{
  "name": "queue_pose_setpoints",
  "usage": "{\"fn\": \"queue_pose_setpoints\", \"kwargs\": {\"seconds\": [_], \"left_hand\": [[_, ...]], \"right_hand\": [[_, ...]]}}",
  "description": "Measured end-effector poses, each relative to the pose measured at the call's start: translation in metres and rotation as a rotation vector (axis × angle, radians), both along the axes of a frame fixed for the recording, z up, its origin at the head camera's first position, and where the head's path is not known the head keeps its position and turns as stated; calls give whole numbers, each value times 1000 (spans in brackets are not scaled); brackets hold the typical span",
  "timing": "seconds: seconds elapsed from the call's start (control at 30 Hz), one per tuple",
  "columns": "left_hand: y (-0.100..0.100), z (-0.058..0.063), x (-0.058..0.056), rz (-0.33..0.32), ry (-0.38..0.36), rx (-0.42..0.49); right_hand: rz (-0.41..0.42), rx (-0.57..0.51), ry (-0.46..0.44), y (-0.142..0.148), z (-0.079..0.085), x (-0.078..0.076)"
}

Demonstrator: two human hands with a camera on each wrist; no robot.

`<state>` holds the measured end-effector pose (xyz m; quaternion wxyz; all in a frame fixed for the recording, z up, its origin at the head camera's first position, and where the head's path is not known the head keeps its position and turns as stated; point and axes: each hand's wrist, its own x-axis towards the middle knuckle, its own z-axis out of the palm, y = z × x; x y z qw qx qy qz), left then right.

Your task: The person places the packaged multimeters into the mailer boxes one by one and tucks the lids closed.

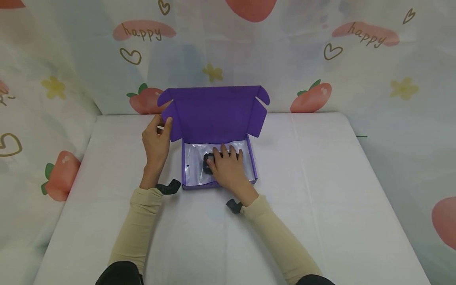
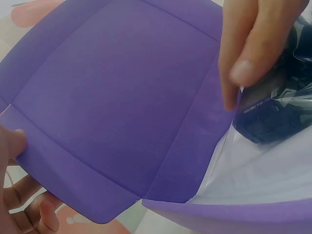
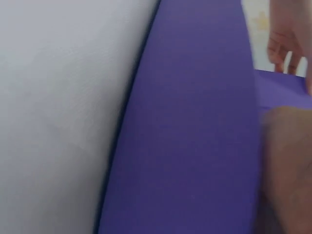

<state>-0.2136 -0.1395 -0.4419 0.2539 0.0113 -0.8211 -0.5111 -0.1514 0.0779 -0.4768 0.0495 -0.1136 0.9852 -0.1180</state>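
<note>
A purple cardboard box (image 1: 183,166) lies on the table with its lid (image 1: 215,114) raised at the back. My left hand (image 1: 156,140) pinches the lid's left side flap, thumb in front and fingers behind; the left wrist view shows the thumb (image 2: 17,141) on the flap's edge. Inside the box is a dark object (image 2: 273,109) in clear plastic, its kind not clear, lying on whitish wrapping (image 1: 194,164). My right hand (image 1: 228,170) reaches over this object with fingers spread and touches it, covering much of it. The right wrist view shows mostly the box's outer wall (image 3: 185,122).
Dark wrist mounts (image 1: 169,187) stick out beside both sleeves. White cloth (image 1: 338,190) covers the table around the box. Behind it hangs a printed curtain (image 1: 249,51) with fruit and hearts.
</note>
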Motion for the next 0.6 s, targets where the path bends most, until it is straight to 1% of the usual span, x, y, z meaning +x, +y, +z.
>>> {"fn": "queue_pose_setpoints", "kwargs": {"seconds": [0.17, 0.3, 0.4, 0.6], "left_hand": [[0, 0, 0, 6, -1, -8], [-1, 0, 1, 3, 7, -12], [-1, -1, 2, -4, 7, -12], [-1, -1, 3, -10, 1, -12]], "right_hand": [[50, -48, -26, 9, 9, 10], [82, -67, -7, 14, 11, 13], [80, -78, 21, 15, 9, 13], [68, -77, 32, 17, 6, 11]]}}
